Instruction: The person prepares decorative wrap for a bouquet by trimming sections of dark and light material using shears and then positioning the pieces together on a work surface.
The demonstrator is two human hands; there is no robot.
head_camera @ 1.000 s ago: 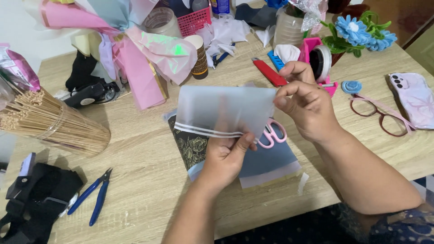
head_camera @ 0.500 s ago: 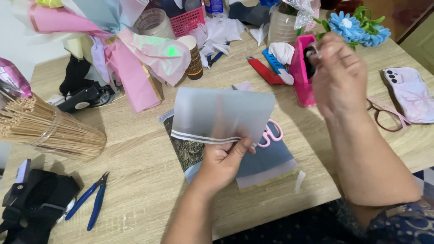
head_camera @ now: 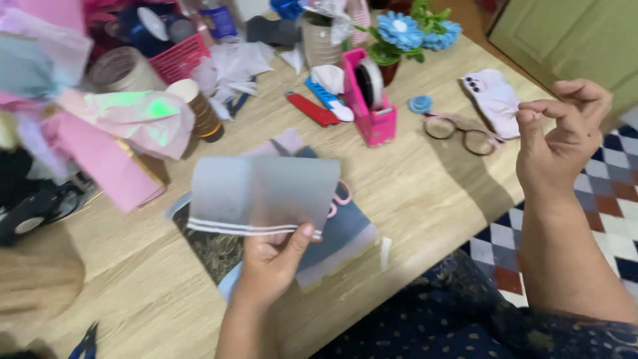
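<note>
My left hand (head_camera: 271, 260) holds a folded sheet of frosted grey-blue wrapping film (head_camera: 262, 193) with two white stripes along its lower edge, lifted above the wooden table (head_camera: 425, 179). My right hand (head_camera: 557, 138) is raised off the table's right edge, thumb and forefinger pinched together; whether a strip of clear tape is between them cannot be made out. A pink tape dispenser (head_camera: 369, 100) stands on the table between the two hands, further back.
Under the film lie dark sheets (head_camera: 339, 233) and pink scissors (head_camera: 341, 197). Glasses (head_camera: 465, 134), a phone (head_camera: 493, 98), a red cutter (head_camera: 312, 109), a brown bottle (head_camera: 199, 112), blue paper flowers (head_camera: 407, 32), pink wrapping paper (head_camera: 106, 159) and a pink basket (head_camera: 178, 58) crowd the table.
My right hand left the film, went to the pink tape dispenser, then pulled away to the right, off the table's edge. The view swung rightward. My left hand still holds the film.
</note>
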